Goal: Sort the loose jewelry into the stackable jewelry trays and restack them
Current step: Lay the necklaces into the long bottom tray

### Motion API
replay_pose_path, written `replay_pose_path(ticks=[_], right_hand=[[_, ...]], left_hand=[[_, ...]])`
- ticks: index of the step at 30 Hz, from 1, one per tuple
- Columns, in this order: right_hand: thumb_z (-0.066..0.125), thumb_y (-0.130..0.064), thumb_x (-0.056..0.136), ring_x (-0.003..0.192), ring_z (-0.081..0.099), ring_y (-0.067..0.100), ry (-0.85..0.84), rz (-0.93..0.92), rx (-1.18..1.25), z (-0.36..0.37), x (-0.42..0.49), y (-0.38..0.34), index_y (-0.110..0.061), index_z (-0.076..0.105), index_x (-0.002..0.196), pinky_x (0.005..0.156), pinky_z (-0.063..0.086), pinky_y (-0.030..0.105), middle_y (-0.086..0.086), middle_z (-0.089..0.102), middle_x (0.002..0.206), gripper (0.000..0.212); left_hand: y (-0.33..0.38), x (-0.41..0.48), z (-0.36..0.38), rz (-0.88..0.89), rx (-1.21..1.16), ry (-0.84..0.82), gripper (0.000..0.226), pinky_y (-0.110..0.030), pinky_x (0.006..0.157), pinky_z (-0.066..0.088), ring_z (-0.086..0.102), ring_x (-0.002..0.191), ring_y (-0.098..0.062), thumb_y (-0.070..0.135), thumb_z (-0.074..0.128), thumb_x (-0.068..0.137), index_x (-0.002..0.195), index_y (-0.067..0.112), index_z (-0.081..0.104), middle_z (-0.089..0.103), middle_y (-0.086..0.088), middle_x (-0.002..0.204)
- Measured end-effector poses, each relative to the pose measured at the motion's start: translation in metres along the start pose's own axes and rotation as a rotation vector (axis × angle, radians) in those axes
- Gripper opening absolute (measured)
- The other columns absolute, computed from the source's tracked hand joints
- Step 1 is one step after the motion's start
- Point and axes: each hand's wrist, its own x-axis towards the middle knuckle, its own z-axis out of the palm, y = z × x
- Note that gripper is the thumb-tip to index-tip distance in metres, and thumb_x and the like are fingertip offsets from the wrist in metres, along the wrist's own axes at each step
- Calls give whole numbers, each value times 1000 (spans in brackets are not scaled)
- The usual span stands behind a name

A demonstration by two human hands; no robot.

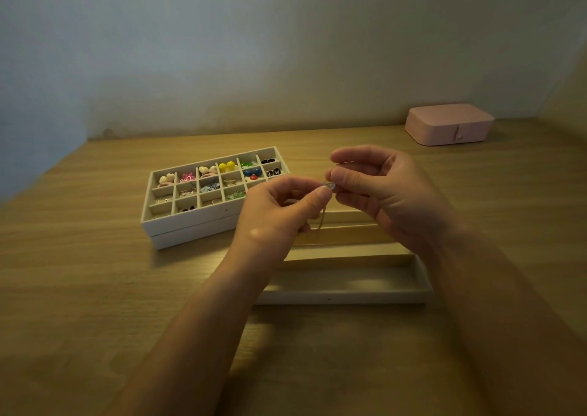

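pinched at thumb and fingertip by both the left grip (276,212) and the right grip (381,193), neither spread wide: a small silvery pendant (328,185), thin chain (321,218) dangling, held above a long shallow white tray with beige lining (343,298). judged partly done: behind-left stood a white compartmented tray (190,222) filled with colourful earrings, stacked on a second white tray (190,237). left to do, seemingly: laying the necklace down, restacking. all carried on a light wooden desk (95,288) before a pale plain wall (254,50), with a closed pink jewelry box (449,125) well apart, back right.
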Motion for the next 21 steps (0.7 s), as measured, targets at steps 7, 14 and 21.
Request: replay_pose_path(ticks=[7, 14, 21], right_hand=[[72, 1, 84, 102, 72, 24, -126, -46, -101, -1, -1, 0, -14, 71, 110, 81, 59, 32, 6, 75, 103, 31], [74, -9, 85, 97, 72, 21, -120, -179, -305, 1, -2, 2, -13, 73, 106, 77, 60, 30, 3, 75, 97, 21], [69, -6, 92, 87, 73, 22, -123, -240, -412, 2, 0, 2, -9, 74, 104, 76, 61, 31, 7, 76, 93, 13]], left_hand=[[2, -1, -1, -78, -47, 54, 26, -23, 64, 54, 67, 76, -12, 41, 67, 77, 94, 23, 75, 73, 3, 81], [2, 1, -1, -106, -91, 31, 25, -25, 61, 50, 63, 71, -12, 42, 68, 78, 88, 20, 76, 69, 1, 76], [4, 1, 0, -145, -127, -4, 27, -27, 59, 45, 56, 64, -11, 44, 62, 83, 79, 19, 73, 62, 1, 69]])
